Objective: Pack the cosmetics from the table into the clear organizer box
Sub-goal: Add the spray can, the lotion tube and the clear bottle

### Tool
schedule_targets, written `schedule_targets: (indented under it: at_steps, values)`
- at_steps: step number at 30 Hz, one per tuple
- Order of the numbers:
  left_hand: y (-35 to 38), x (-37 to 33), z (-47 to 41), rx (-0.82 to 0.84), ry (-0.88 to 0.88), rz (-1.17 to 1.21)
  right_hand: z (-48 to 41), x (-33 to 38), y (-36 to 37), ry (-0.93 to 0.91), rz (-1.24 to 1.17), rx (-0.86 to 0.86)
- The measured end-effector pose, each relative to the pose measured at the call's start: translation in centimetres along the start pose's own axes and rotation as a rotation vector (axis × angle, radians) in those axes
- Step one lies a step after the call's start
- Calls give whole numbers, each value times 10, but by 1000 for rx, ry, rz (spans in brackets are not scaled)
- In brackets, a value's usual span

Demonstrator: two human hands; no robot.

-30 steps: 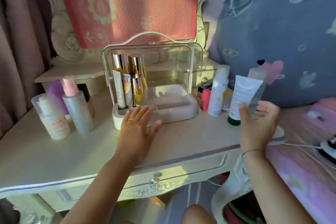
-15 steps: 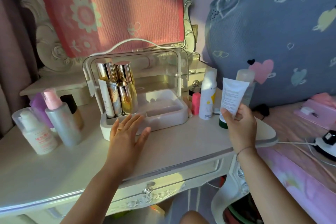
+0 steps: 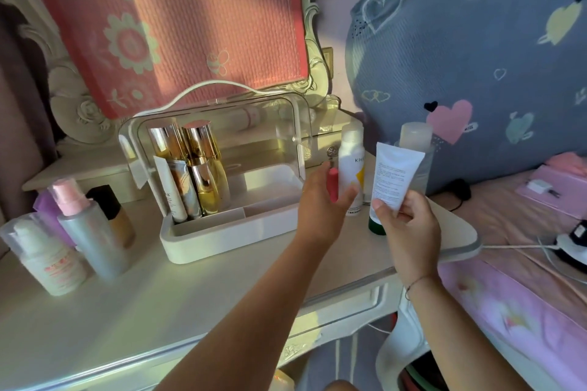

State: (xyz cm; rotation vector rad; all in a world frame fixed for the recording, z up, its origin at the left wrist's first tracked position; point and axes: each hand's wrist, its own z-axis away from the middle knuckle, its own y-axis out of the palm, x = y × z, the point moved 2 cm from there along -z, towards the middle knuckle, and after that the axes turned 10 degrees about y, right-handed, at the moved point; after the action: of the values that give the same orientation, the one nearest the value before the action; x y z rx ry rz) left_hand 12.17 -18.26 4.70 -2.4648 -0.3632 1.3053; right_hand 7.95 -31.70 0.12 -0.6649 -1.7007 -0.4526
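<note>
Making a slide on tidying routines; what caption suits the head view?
Right hand holds a white tube while left hand reaches a small red item beside the clear organizer box.

My dressing table point(image 3: 190, 311) is cream-white with a carved drawer front along its near edge. Behind it stands the ornate white mirror frame point(image 3: 68, 98), and a pink flowered cloth point(image 3: 190, 16) hangs over the glass. To the table's right is a big grey-blue cushion point(image 3: 476, 51) printed with hearts, leaning against the lilac wall. Below the cushion, right of the table, the pink bedspread point(image 3: 514, 311) carries a white cable point(image 3: 514, 246) running to a dark device point(image 3: 575, 241) at the far right edge.
</note>
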Motion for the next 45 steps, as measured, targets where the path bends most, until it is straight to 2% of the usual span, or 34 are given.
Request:
schedule_targets:
  at_steps: [13,19,21,24,25,27,29,33,36,39,42,45]
  values:
    - [15,0,-17,-172,-6,-44,0,3,1,-30,48,6]
    - [-12,-3,7,-204,3,223,2,4,2,-41,111,30]
    - [-24,-9,14,-197,5,311,5,8,-2,-59,112,-28]
    - [-46,-13,21,-172,-25,432,33,21,-6,-288,151,-197]
    - [-54,-14,23,-151,-22,461,48,26,0,-387,164,-167]
    - [-70,-16,26,-104,6,471,72,36,22,-474,204,34]
    - [-84,-18,30,-76,23,432,80,48,46,-416,256,224]
    - [-116,-11,36,-103,36,367,65,76,84,-306,245,437]
    - [-139,-2,38,-155,67,282,54,89,118,-297,262,543]
    - [-150,19,49,-139,83,-55,39,94,157,-261,299,589]
    - [-156,49,70,-81,-10,-391,17,90,190,-141,280,619]
    - [-156,63,78,18,151,-643,1,81,216,-53,360,661]
